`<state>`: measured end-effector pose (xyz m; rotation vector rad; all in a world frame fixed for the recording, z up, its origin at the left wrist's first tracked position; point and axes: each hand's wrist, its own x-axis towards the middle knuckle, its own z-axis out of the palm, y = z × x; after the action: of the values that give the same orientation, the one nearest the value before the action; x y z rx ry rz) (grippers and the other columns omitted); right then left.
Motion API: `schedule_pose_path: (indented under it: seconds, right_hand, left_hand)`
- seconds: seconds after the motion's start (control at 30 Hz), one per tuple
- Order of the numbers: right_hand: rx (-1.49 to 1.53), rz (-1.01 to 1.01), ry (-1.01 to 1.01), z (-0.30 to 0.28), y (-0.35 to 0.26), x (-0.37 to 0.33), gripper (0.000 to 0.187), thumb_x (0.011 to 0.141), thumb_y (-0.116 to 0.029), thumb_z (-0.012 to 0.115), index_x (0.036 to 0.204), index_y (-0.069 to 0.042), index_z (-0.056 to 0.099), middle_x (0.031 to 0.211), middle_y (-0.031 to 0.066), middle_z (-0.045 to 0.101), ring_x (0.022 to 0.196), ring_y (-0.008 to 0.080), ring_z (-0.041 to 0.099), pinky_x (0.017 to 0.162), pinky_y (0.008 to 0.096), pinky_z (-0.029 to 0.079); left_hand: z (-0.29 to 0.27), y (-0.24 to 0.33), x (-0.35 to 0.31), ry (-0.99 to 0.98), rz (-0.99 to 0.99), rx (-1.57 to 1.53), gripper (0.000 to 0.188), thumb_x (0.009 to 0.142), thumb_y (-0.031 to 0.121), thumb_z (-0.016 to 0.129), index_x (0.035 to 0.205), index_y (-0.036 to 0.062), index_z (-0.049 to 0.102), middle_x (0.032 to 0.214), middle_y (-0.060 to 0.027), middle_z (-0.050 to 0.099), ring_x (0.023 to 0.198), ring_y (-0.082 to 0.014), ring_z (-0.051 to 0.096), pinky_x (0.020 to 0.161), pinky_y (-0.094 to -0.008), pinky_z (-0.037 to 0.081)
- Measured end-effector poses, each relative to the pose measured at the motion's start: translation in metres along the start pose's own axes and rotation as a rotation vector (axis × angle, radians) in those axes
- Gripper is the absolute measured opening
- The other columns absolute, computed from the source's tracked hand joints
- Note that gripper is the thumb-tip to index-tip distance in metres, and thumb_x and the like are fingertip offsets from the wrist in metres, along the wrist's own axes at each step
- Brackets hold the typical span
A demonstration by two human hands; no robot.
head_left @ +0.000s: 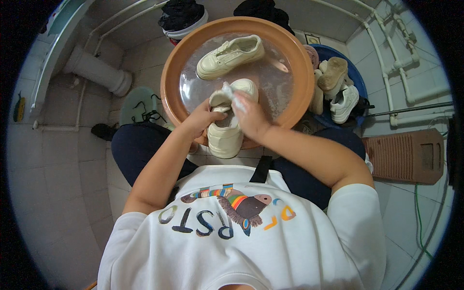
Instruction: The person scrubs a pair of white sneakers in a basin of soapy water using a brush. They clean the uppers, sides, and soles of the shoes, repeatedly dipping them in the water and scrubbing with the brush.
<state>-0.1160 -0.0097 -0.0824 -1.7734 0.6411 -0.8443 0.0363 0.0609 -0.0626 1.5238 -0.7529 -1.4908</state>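
Observation:
My left hand [200, 119] grips a cream-coloured shoe [225, 142] by its tongue and opening, thumb towards the inside. The shoe is tilted over the near rim of an orange-brown basin [170, 82], heel towards me. My right hand [252, 117], slightly smeared by motion, is closed on a white, soft-looking piece [228, 90] against the shoe's upper; whether it is cloth or foam I cannot tell. A matching cream shoe [229, 57] lies in the basin's cloudy water. Beside it is a pinkish handle-like object [277, 65], partly under the water.
Right of the basin, a blue tub [358, 77] holds several shoes. A brown washboard [405, 156] lies farther right. To the left is a pale green basin [129, 102] with dark laces. Dark-filled containers [185, 30] stand behind. White pipes [386, 72] run along the walls.

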Motion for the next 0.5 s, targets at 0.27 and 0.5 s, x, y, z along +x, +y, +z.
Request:
schedule_pose_path:
  seconds: [0.27, 0.5]
  right_hand:
    - [-0.371, -0.154, -0.02, -0.034, 0.072, 0.036, 0.034, 0.083, -0.008, 0.048, 0.116, 0.0, 0.053, 0.12, 0.0196, 0.051, 0.114, 0.0338, 0.046, 0.1, 0.0386, 0.035]
    - [-0.297, -0.444, -0.13, 0.007, -0.006, 0.001, 0.042, 0.082, -0.006, 0.045, 0.124, 0.0, 0.046, 0.127, 0.021, 0.043, 0.122, 0.0364, 0.037, 0.106, 0.0419, 0.026]
  left_hand:
    - [-0.017, -0.003, 0.01, 0.056, -0.1, -0.083, 0.053, 0.075, -0.007, 0.043, 0.127, 0.0021, 0.044, 0.113, -0.0119, 0.056, 0.097, -0.0217, 0.058, 0.083, -0.0319, 0.048]
    - [-0.057, -0.029, 0.023, 0.092, -0.154, -0.433, 0.032, 0.087, 0.003, 0.045, 0.118, 0.0038, 0.051, 0.107, -0.014, 0.058, 0.091, -0.0226, 0.061, 0.08, -0.0347, 0.052]
